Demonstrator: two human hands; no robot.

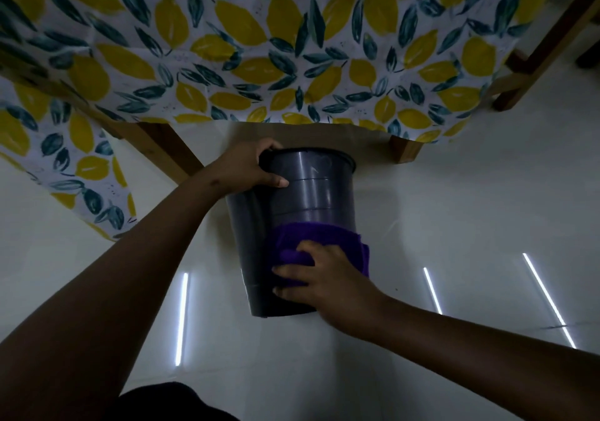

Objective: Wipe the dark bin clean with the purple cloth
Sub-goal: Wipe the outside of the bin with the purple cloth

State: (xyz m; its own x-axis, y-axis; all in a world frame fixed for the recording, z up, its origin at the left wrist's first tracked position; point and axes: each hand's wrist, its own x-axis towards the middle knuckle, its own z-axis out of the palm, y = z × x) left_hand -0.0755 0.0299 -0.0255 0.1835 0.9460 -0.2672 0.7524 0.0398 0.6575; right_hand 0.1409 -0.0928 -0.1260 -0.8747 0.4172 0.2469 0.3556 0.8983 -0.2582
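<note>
The dark bin (pixel 308 199) lies tipped over above the white floor, its rim pointing away from me toward the table and its base nearest me. My left hand (pixel 250 169) grips the far rim, fingers curled over the edge and thumb on the outer wall. The purple cloth (pixel 311 240) is spread across the bin's outer wall near the base. My right hand (pixel 319 274) presses down on the cloth with fingers spread, partly bunching it. The bin's inside is hidden.
A table draped in a lemon-and-leaf patterned cloth (pixel 259 47) fills the top of the view, with wooden legs (pixel 404 149) just beyond the bin. A glossy white floor (pixel 454 225) reflects strip lights. A dark garment (pixel 168 401) shows at the bottom edge.
</note>
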